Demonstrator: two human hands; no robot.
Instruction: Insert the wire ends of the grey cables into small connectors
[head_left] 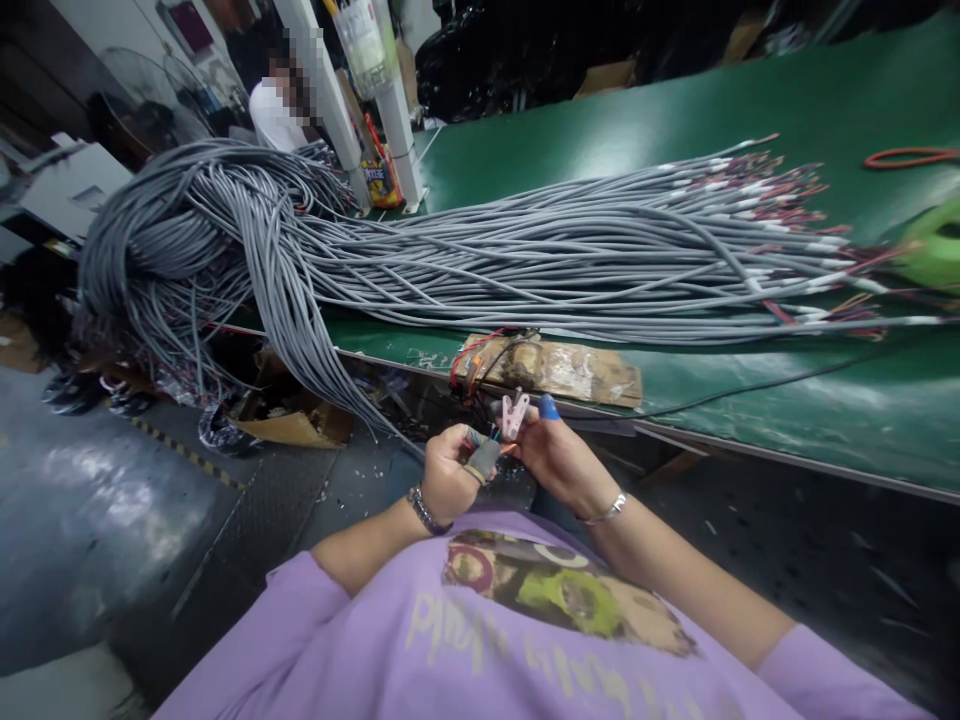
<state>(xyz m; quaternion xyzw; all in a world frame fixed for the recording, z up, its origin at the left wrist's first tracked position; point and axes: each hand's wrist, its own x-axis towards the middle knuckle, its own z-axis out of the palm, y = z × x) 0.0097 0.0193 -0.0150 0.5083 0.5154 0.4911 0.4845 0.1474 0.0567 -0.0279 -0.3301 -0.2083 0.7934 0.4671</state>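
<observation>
Pink clip: I see a small pale pink clip-like tool [514, 416] at the lower middle of the frame, just off the near edge of the desk [795, 385].
Thin wires: fine coloured wires [493, 434] show just beside the tool, between the two hands.
Right grip: my right grip [561, 458] is closed on the pink tool, with a blue cover [549, 407] on one digit and a silver bracelet [606, 509] at the wrist.
Left grip: my left grip [450, 475] has its fingers together on the thin wires; a grey cover [482, 458] wraps one digit, and a dark watch [427, 510] circles the wrist.
Board: a worn wooden board [600, 375] lies along the desk's near edge, just beyond the hands, with red and black leads [466, 365] at its left end.
Cables: a thick bundle of grey cables [525, 250] spans the desk, heaped at upper left, its coloured ends at upper right; some hang over the edge toward my left grip.
Right edge: a bright green object [934, 245], partly cut off, below an orange-red loop [904, 158].
Upper left: a white post [405, 150], a yellow packet [382, 184] and a person [276, 115] in white.
Lower left: an open cardboard box [304, 425] on the shiny floor [112, 490].
</observation>
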